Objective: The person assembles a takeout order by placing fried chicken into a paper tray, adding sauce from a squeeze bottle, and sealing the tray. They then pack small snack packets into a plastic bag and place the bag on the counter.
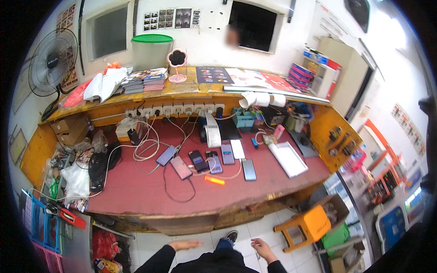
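Observation:
My left hand (186, 244) is held out over the tiled floor, short of the desk's front edge, with nothing visible in it. To the right of my body is my right hand (261, 247), fingers partly bent; whether it holds something small cannot be told. Beyond both hands stands a desk with a dark red top (136, 194). On it lie several smartphones, among them a pink one (181, 167), a white one (237, 149) and a grey-blue one (249, 169), some with charging cables. An orange glowing bar (214, 180) lies in front of them.
A row of plugged sockets (178, 109) runs along the desk's back, under a shelf with magazines. A white open box (289, 158) lies on the desk's right. An orange plastic stool (315, 223) stands at the right front. Bags and a red-handled tool (72, 218) are at left.

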`<state>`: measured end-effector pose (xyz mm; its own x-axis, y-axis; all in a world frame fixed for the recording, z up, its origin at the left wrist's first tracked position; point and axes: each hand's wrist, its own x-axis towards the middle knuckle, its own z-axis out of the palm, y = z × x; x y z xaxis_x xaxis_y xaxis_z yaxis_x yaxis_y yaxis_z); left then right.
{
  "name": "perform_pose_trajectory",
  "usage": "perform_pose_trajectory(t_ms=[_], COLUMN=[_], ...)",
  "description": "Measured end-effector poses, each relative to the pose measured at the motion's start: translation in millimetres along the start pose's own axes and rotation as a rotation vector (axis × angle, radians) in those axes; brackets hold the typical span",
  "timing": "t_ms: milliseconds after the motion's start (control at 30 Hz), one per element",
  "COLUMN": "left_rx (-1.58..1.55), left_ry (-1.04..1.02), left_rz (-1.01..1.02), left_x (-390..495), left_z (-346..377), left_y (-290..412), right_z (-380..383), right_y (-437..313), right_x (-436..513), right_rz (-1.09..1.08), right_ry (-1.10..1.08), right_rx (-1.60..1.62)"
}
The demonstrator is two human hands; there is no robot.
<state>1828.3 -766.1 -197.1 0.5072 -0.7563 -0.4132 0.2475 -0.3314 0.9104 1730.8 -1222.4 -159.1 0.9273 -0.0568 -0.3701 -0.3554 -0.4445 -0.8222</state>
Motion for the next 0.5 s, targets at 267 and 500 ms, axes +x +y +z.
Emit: perform_pose_trajectory(t_ms=[267, 500], left_rx=[-0.282, -0.448], left_ry=[0.268, 0.605], left_rz=[-0.543, -0.779], left_x=[71, 76], left_z=[26, 79], left_y=[-37, 41], right_z=[-60, -130], right_y=[-130, -279], right_x=[254, 447], right_rz=[-0.046, -0.351], right_ry=[-0.899, -0.659], right_rx=[0.233, 0.173])
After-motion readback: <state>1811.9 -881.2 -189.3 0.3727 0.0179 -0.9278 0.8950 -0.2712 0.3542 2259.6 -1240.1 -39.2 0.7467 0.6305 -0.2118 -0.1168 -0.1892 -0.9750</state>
